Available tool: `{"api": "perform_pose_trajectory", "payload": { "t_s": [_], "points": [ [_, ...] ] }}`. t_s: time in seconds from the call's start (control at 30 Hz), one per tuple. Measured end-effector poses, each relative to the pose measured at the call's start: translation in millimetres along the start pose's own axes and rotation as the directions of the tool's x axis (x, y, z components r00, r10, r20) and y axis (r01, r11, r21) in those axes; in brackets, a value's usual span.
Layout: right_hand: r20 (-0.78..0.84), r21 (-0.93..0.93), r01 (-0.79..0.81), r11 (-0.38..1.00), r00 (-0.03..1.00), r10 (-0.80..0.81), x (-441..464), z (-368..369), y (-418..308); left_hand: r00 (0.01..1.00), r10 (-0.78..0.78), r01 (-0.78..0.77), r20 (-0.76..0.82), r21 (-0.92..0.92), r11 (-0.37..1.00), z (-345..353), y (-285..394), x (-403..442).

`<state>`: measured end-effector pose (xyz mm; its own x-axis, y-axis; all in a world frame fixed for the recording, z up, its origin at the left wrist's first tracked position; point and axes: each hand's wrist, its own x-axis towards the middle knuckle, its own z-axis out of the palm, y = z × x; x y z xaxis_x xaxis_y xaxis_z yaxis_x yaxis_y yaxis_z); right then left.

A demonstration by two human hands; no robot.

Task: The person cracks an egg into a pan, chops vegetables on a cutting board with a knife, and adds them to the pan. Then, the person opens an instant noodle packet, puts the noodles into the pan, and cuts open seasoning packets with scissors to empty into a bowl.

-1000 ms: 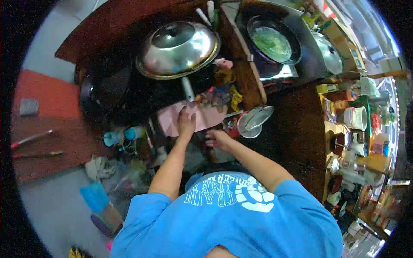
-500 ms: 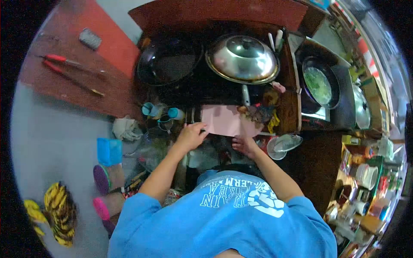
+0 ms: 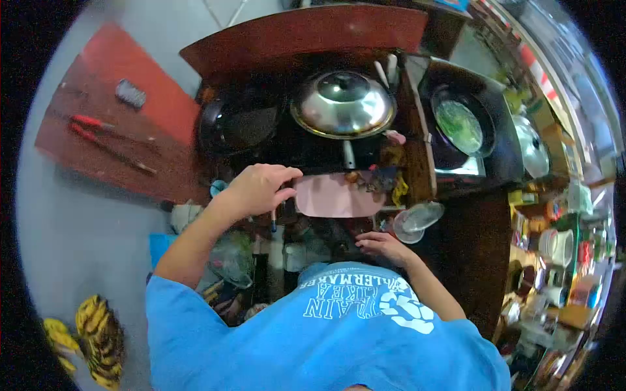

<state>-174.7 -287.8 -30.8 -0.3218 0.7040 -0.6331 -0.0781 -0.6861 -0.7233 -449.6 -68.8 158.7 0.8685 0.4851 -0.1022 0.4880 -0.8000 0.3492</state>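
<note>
A pink board [image 3: 326, 197] lies in front of the stove, with small dark and yellow items at its right end. My left hand [image 3: 264, 188] is raised at the board's left edge, fingers apart, thumb pointing right; nothing shows in it. Below the board's right part, my right hand [image 3: 383, 247] hovers near a white bowl [image 3: 409, 229] with a clear lid [image 3: 424, 216]. Its fingers are stretched out and hold nothing visible. Behind the board stands a pan with a domed steel lid [image 3: 344, 104].
On the left a dark wok [image 3: 241, 124] sits beside a red table [image 3: 98, 150] bearing tongs [image 3: 111, 144]. A pot of green food in liquid [image 3: 460, 127] is at the right, near crowded shelves [image 3: 554, 260]. Bananas [image 3: 99, 339] lie at lower left.
My left hand has risen from the board's lower left corner to its upper left side. My right hand has moved slightly down, off the board's edge. The camera view has shifted.
</note>
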Motion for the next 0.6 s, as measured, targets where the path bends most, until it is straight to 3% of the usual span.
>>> {"api": "perform_pose_trajectory", "payload": {
  "t_s": [0.17,0.23,0.33,0.43,0.47,0.5,0.57,0.6],
  "points": [
    [-0.022,0.085,0.016,0.996,1.0,-0.015,-23,-5,12,0.986,0.039,-0.044,0.165,0.03,0.999,32,5,37],
    [-0.019,0.065,0.056,0.996,0.998,-0.055,-31,-6,10,0.95,-0.07,0.057,0.306,0.049,0.997,39,3,47],
    [-0.057,0.064,0.056,0.996,0.997,-0.053,-41,-12,14,0.938,-0.085,0.107,0.336,-0.046,0.993,31,-1,50],
    [-0.085,0.065,0.078,0.995,0.994,-0.072,-63,-8,3,0.966,-0.027,0.046,0.259,-0.068,0.997,-1,-30,30],
    [-0.101,0.064,0.097,0.993,0.991,-0.09,-64,-6,-4,0.96,-0.126,0.134,0.252,-0.015,0.991,-26,-33,19],
    [-0.108,0.12,0.111,0.987,0.989,-0.098,-56,-10,7,0.969,-0.12,0.113,0.215,0.047,0.992,-47,-49,6],
    [-0.144,0.065,0.065,0.996,0.988,-0.055,-64,-4,-11,0.973,-0.228,0.213,0.036,0.242,0.947,-97,-78,-30],
    [-0.081,0.031,0.129,0.991,0.989,-0.127,-58,-13,-3,0.923,-0.385,0.365,-0.023,0.373,0.853,-131,-77,-46]
  ]
}}
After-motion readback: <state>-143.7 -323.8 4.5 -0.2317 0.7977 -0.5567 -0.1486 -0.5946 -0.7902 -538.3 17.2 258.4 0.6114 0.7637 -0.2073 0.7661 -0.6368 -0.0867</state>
